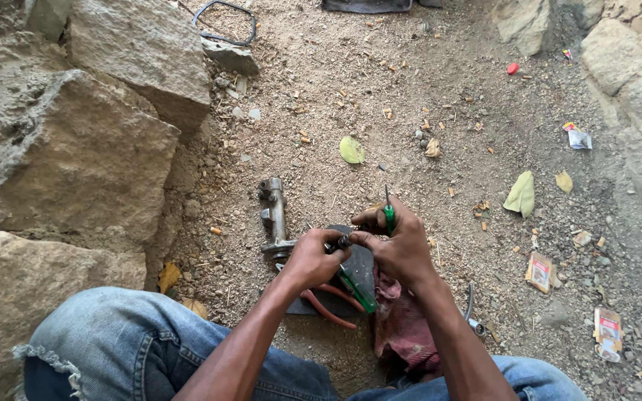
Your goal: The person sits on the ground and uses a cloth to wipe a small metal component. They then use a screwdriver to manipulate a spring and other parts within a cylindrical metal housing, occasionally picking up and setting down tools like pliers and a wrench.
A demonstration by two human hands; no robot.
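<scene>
My left hand and my right hand meet over the dirt ground, both pinching a small dark metal part between the fingertips. My right hand also grips a thin green-handled screwdriver, its shaft pointing up. Just left of my left hand lies a grey metal cylinder body with ports. Under the hands sits a dark flat pad with a second green-handled screwdriver and red-handled pliers.
Large rough stones wall in the left side, more rocks at the far right. A red rag lies by my right knee. Dry leaves, paper scraps and a wire loop litter the dirt. My jeans fill the bottom.
</scene>
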